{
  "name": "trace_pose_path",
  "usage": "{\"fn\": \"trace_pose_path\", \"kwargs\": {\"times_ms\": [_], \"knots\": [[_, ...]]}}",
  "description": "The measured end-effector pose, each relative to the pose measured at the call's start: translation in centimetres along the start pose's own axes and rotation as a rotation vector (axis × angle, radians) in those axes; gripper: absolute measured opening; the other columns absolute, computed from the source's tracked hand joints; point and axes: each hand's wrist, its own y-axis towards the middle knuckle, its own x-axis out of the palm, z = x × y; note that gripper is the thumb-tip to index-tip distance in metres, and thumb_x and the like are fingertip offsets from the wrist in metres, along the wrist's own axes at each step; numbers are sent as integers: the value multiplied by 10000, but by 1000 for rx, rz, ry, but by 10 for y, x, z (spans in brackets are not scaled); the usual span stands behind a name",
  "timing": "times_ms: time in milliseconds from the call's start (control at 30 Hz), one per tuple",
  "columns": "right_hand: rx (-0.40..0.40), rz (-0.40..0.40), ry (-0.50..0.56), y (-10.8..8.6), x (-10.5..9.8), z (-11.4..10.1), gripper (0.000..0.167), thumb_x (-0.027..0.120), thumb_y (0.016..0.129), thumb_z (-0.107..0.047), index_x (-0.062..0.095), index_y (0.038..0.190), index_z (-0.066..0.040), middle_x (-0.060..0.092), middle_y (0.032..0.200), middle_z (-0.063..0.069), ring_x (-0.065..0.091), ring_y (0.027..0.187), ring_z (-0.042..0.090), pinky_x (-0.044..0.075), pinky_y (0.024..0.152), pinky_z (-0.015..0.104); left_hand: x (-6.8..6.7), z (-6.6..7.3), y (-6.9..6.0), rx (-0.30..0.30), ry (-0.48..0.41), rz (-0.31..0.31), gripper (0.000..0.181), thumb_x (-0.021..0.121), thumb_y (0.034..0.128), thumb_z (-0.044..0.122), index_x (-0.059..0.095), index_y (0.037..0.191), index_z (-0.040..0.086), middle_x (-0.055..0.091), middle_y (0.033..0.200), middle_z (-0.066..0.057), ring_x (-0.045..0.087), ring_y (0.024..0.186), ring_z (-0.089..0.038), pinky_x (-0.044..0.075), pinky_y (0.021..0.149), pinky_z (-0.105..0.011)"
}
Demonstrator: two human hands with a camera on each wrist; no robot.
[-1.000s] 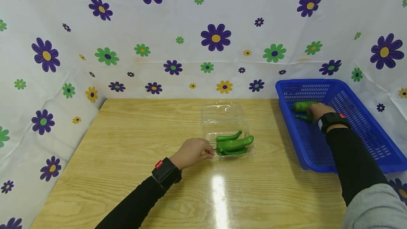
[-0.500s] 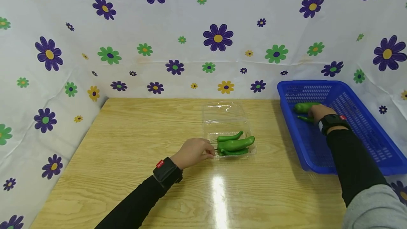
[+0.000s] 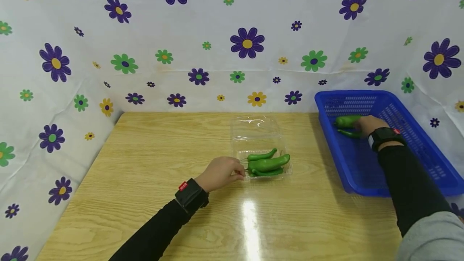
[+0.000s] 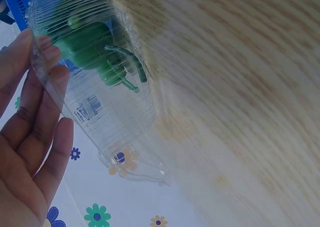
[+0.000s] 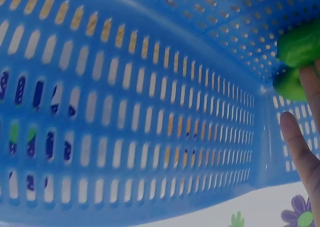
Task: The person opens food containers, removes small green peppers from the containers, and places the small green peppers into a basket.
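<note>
Two hands in the head view, one clear plastic box, one blue basket, and at least five green peppers: three in the box, two in the basket.

Near the centre of the frame, a left hand (image 3: pixel 221 172), with thumb and fingers pinched together on the left rim of the clear plastic box (image 3: pixel 253 153). At upper part of the same box, a lid (image 3: pixel 253 128), folded back open towards the cloth.

Inside the box, a large pepper (image 3: pixel 267 165), thick, glossy, lighter at its rounded right end. Just above it, an upper thin pepper (image 3: pixel 261 156), bent upward at the right tip. Below, a lower thin pepper (image 3: pixel 270 172), darker, nearly straight. Thin stems towards the left.

At the right of the frame, a right hand (image 3: pixel 369 126), reaching down in the blue basket (image 3: pixel 333 156). Next to its fingers, a basket pepper (image 3: pixel 346 121), thick and smooth, and a slim basket pepper (image 3: pixel 349 133), curved. In the right wrist view, two fingers visible and apart, close against the green; whether gripping or only touching, cannot tell.

Beneath everything, a yellowish wood table (image 3: pixel 163 140); across the upper half, a white cloth (image 3: pixel 203 15) with printed flowers.
</note>
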Motion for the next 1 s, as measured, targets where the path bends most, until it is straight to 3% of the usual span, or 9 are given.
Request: {"fn": "trace_pose_path", "kwargs": {"times_ms": [167,400,533,633,833,1000], "knots": [[-12,18,-27,-3,-11,-6,331,706,736,62,650,1060,100,642,1033,318,621,880,460,515,708,532,-3,0,-3,0,1,11,53,703,837,234,718,805,195,657,793,77,589,701,-59,458,619,-194],[-67,67,-58,-11,-35,-35,315,729,739,27,662,1043,74,665,1008,276,635,882,424,513,739,535,-3,-1,-3,-12,-9,9,52,705,838,225,729,826,180,670,810,70,603,719,-70,470,632,-201],[-123,134,-51,-14,-49,-57,306,719,786,-51,669,1073,42,676,1032,243,638,927,408,511,784,537,-1,-3,-2,-14,-15,6,46,702,841,217,732,833,183,681,829,72,605,730,-64,470,632,-201],[-182,184,-63,-17,-63,-81,308,706,801,-70,667,1092,22,678,1044,225,638,945,394,507,805,531,0,-3,-1,-17,-14,1,36,704,839,210,736,845,196,689,849,76,614,749,-63,478,645,-204],[-341,264,-111,-22,-82,-147,290,724,768,-40,683,1054,-29,696,974,154,658,785,285,538,693,440,0,-1,-1,-17,-9,-4,43,699,843,214,734,849,190,695,855,65,624,758,-78,485,650,-212],[-485,221,-160,-21,-78,-197,279,727,780,-62,675,1053,-35,701,1007,131,669,826,275,544,730,411,3,1,0,-11,9,-8,41,695,845,219,729,860,202,693,865,62,629,766,-90,489,654,-217]]}}
